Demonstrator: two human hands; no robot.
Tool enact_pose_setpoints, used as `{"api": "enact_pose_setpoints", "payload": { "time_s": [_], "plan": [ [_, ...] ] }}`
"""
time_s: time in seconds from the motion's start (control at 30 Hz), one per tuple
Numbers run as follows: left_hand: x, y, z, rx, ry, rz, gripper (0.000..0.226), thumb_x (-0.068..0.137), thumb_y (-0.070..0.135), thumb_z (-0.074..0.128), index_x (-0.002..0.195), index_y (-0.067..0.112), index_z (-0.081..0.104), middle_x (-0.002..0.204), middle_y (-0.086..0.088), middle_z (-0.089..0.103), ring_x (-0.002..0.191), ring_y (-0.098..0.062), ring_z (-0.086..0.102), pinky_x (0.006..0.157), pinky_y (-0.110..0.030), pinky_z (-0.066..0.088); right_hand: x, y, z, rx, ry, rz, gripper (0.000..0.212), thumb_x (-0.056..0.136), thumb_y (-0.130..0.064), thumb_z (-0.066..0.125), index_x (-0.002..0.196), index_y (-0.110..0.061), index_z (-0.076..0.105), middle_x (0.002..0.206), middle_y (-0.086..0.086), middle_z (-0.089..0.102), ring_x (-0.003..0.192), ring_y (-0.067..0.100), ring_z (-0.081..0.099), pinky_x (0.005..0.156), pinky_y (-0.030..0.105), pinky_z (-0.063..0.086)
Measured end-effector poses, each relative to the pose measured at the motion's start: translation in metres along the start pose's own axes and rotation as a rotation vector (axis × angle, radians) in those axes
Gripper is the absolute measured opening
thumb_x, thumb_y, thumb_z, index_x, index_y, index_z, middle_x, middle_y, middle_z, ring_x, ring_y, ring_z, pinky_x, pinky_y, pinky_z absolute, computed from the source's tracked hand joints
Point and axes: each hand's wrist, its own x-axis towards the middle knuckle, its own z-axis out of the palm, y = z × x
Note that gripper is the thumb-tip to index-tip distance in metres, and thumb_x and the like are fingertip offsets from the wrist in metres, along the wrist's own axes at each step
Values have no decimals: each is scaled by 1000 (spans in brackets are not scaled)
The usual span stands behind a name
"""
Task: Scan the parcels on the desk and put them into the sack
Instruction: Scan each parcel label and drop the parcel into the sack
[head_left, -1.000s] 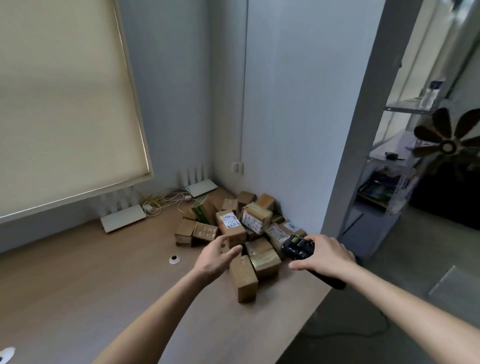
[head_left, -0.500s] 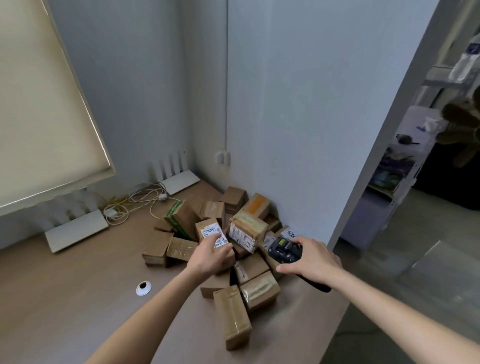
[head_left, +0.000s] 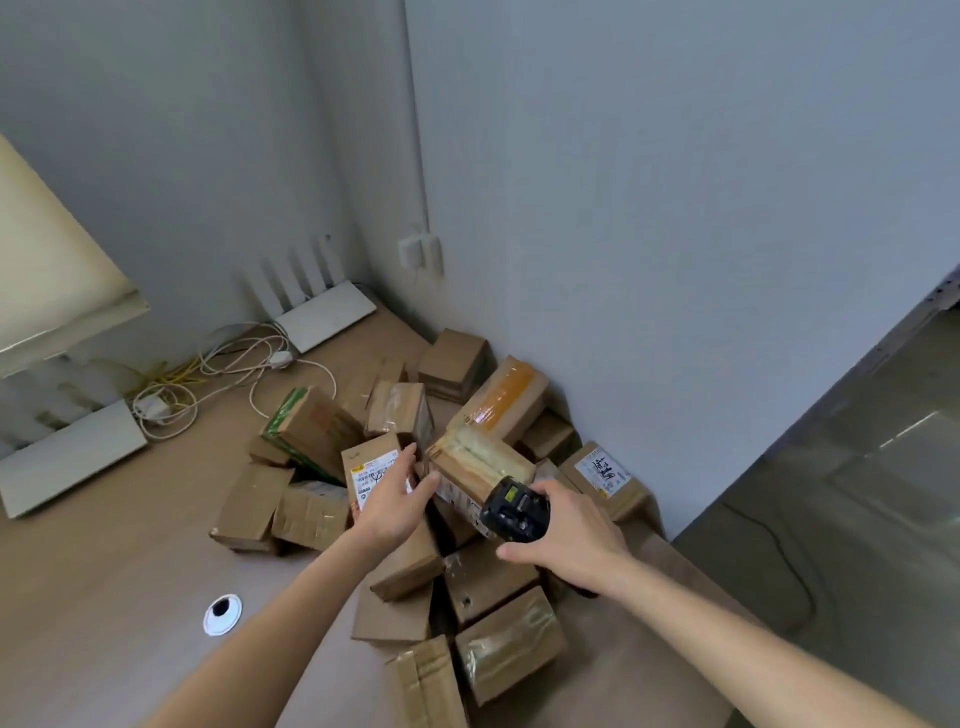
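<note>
Nearest the camera, the right hand (head_left: 566, 540) wraps its fingers round a black handheld scanner (head_left: 514, 512), held just over the heap of cardboard parcels (head_left: 498, 613) piled in the desk's (head_left: 104, 587) corner. Beside it, the left hand (head_left: 392, 512) curls its fingers over a labelled parcel (head_left: 371, 470) in the middle of the heap. Farther back, white routers (head_left: 327, 322) and tangled cables (head_left: 228, 364) lie against the wall.

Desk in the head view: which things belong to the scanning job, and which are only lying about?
Belong to the job:
- pile of brown cardboard parcels
- labelled brown parcel, gripped by the left hand
- black handheld scanner, held in the right hand

Only lying about:
- two flat white routers
- tangled white and yellow cables
- white round cable grommet
</note>
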Motion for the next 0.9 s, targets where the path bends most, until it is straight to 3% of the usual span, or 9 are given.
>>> {"api": "enact_pose_setpoints", "payload": {
  "time_s": [0.17,0.3,0.4,0.47,0.53,0.6,0.67,0.73,0.9],
  "plan": [
    [33,-2,11,-70,-30,-31,56,103,27,52,155,25,31,151,-1,45,141,-21,39,114,-37,34,36,19,2,56,-59,-32,98,59,-69,87,142,-35,48,132,-15,62,118,11,61,95,31,53],
    [39,3,8,-140,15,15,36,102,19,55,137,28,53,120,6,61,107,-3,56,80,-10,44,48,32,-8,237,-59,-26,95,55,-66,91,136,-36,51,124,-21,63,115,4,61,99,33,54],
    [34,10,0,-218,57,62,35,102,17,55,135,29,57,114,-8,62,106,-13,61,85,-19,53,49,27,-25,336,-43,-68,92,62,-56,94,139,-32,51,129,-19,63,119,1,59,94,21,49],
    [23,17,-10,-280,79,82,36,103,15,54,136,27,58,113,-13,62,100,-15,63,80,-23,57,46,19,-38,380,-33,-93,82,66,-52,94,135,-35,52,125,-22,63,115,-4,59,87,12,44],
    [10,20,-20,-335,80,100,39,102,15,56,140,26,56,111,-16,61,98,-18,66,79,-31,59,39,7,-50,406,-22,-125,75,68,-47,94,129,-37,52,119,-25,62,111,-6,59,87,11,44],
    [-10,23,-30,-356,81,140,43,101,15,58,142,28,53,115,-19,61,105,-23,67,78,-29,60,28,-5,-59,428,0,-148,74,67,-45,95,127,-35,53,117,-23,63,112,-3,60,93,18,46],
    [-33,24,-42,-381,79,175,45,100,15,58,142,32,51,117,-10,64,104,-17,68,73,-22,59,13,-18,-64,450,18,-170,75,66,-44,96,128,-31,56,118,-19,65,112,0,62,95,20,47],
    [-60,23,-54,-404,71,206,47,100,14,58,140,37,49,114,-2,67,96,-7,71,69,-17,57,-8,-32,-68,466,26,-198,72,67,-40,95,127,-29,57,117,-16,66,111,-1,62,89,15,47],
    [-142,13,-77,-403,59,313,45,102,27,55,142,45,43,110,-3,64,102,-11,69,72,-17,54,-74,-65,-67,509,38,-252,74,61,-47,90,123,-25,58,115,-14,65,104,-3,62,77,10,46]
  ]
}}
